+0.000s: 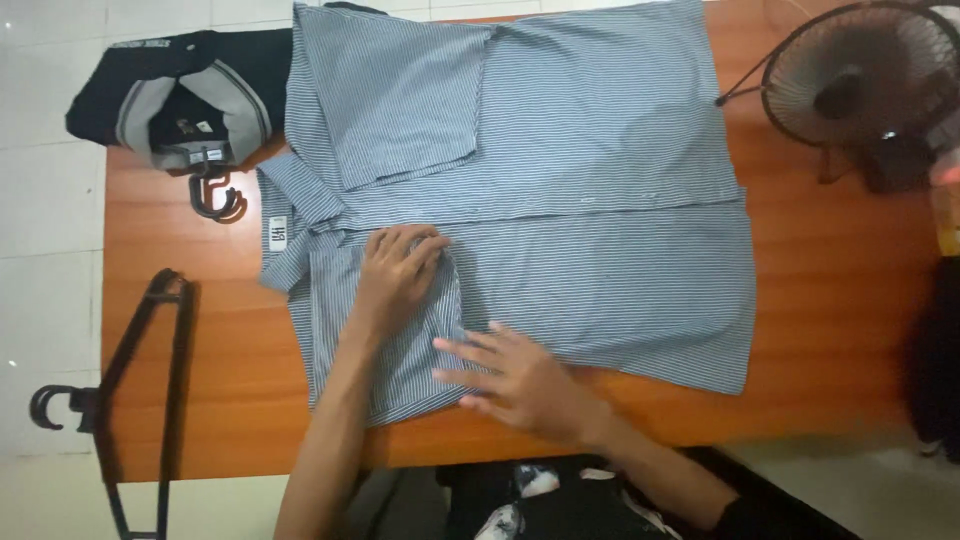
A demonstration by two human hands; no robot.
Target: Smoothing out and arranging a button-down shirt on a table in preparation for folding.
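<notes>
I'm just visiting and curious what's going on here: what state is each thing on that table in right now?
Striped shirt: spread flat on the table, far sleeve folded in over the body.
Left hand: fingers bent, pressing the shirt near the collar.
Right hand: flat, fingers spread on the shirt's near edge.
Dark garment: folded, at the table's corner.
Black hanger: lying flat, bare.
Fan: standing by the table; spinning or not, cannot tell.

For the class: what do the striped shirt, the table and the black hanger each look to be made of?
Striped shirt: thin woven cloth, probably cotton, matte, creasing softly. Table: orange-brown wood or wood-look laminate, smooth and faintly glossy. Black hanger: probably plastic, slightly shiny.
</notes>
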